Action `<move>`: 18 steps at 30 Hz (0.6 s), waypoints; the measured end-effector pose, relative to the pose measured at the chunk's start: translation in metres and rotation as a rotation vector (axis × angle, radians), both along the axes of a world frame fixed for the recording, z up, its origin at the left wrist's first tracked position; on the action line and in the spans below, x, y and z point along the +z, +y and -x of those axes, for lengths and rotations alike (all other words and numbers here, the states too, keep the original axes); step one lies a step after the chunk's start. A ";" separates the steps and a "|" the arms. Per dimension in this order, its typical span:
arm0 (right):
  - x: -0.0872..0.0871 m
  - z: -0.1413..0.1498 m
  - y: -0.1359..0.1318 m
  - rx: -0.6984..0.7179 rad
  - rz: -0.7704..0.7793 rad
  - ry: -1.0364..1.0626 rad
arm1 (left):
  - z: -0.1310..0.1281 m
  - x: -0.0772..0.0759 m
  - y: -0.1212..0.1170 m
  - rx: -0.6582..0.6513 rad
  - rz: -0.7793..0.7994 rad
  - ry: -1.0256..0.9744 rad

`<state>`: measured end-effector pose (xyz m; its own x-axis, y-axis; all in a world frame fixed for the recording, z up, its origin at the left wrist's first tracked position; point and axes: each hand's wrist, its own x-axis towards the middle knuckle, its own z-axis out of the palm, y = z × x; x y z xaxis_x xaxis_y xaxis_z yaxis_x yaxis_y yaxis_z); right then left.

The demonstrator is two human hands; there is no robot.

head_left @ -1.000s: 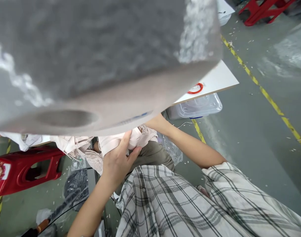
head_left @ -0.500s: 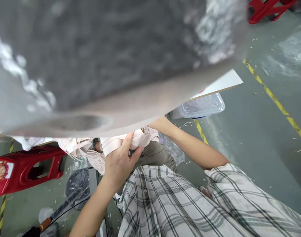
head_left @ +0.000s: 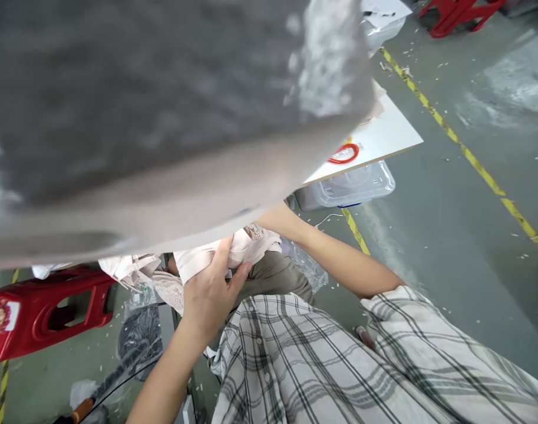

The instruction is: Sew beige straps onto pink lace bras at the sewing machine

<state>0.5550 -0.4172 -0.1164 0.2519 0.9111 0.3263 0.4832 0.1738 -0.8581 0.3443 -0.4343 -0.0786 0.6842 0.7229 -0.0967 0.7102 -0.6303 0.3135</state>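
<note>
My left hand (head_left: 209, 291) is closed on a pale pink lace bra (head_left: 240, 250), thumb and fingers pinching the smooth fabric above my lap. More of the pale pink fabric, with straps and lace (head_left: 138, 271), hangs to the left of that hand. My right hand (head_left: 272, 217) reaches in from the right beside the lace part. Its fingers are hidden behind a large blurred grey and white object (head_left: 162, 106) close to the camera, so their grip does not show.
A white tabletop (head_left: 392, 129) holds red-handled scissors (head_left: 345, 154). Below its edge is a clear plastic box (head_left: 357, 185). A red stool (head_left: 52, 312) stands at left, another red stool (head_left: 461, 15) at the far right. Yellow tape (head_left: 454, 138) marks the floor.
The view has shifted slightly, so the blurred object sits further left and more of the white tabletop and the red scissors handle shows. My left hand keeps its hold on the bra.
</note>
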 end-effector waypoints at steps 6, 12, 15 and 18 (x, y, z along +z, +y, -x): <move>-0.001 0.000 0.000 0.015 -0.068 0.104 | -0.004 0.001 -0.003 0.013 -0.059 -0.007; -0.006 0.000 -0.014 -0.088 -0.119 0.201 | -0.002 -0.001 -0.007 -0.005 -0.116 -0.016; -0.015 -0.004 -0.020 -0.123 -0.131 0.228 | 0.000 0.000 -0.007 -0.020 -0.136 -0.043; -0.023 -0.008 -0.026 -0.132 -0.105 0.257 | 0.000 0.003 -0.007 -0.020 -0.131 -0.051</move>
<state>0.5632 -0.4433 -0.1392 0.4525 0.8297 0.3269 0.2767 0.2178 -0.9359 0.3448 -0.4413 -0.0758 0.7005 0.7129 0.0323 0.6822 -0.6822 0.2629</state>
